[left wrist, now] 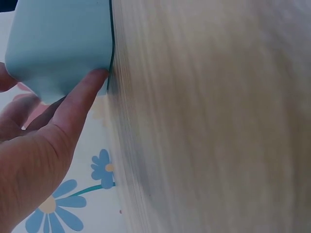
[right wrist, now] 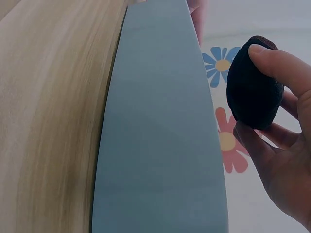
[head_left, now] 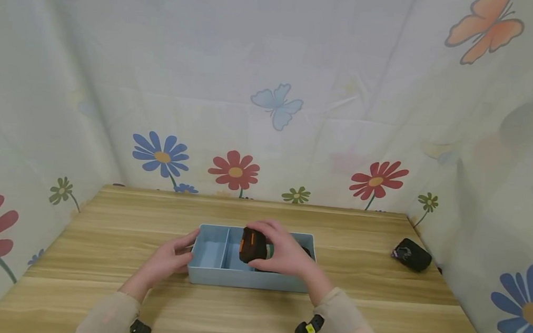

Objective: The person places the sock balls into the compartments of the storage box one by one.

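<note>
My right hand [head_left: 283, 250] grips a dark rolled-up pair of socks [head_left: 251, 245] with orange marks, thumb on one side and fingers on the other. The roll hangs over the middle of a light blue divided box [head_left: 251, 280]; in the right wrist view the sock roll [right wrist: 253, 90] shows as a dark oval above the rim. At the box's left end, my left hand [head_left: 165, 261] rests its extended fingers and thumb against the outer wall. Dark items in the right part of the box [head_left: 307, 251] are mostly hidden by my right hand.
Another black bundle [head_left: 412, 254] with a pale print lies on the right side of the wooden table [head_left: 357, 322]. A flower-printed curtain [head_left: 198, 76] hangs behind the table and along its sides. A divider [head_left: 225, 248] bounds the box's left compartment [head_left: 208, 250].
</note>
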Tool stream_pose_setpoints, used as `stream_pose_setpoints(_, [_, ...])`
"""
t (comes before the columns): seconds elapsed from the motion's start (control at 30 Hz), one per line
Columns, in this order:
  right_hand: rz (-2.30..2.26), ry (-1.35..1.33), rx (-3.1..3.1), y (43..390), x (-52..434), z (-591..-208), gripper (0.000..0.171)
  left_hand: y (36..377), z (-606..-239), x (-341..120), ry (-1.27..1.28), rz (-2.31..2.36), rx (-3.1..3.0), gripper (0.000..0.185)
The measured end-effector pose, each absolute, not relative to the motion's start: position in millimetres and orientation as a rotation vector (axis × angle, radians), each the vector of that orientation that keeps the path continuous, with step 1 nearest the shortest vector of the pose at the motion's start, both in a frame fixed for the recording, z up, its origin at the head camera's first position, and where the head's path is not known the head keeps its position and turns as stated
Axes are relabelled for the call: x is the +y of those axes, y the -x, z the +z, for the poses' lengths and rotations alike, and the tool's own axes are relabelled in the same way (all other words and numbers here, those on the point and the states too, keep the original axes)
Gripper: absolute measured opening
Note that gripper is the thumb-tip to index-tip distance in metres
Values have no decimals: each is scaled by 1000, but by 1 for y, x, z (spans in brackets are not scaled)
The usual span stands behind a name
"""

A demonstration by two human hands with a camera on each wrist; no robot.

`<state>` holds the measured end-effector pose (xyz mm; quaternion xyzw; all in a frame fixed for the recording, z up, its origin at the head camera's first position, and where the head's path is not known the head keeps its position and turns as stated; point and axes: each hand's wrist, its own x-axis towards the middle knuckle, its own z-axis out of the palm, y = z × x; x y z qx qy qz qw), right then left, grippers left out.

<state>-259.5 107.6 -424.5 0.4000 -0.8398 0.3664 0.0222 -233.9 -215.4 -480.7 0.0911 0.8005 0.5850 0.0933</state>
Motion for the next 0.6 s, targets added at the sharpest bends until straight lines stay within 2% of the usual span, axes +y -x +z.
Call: stream_pose_setpoints(0.6, [1012, -1166, -2702, 265, 84, -431, 74, 234, -480, -214, -261, 1737, 2377, 66])
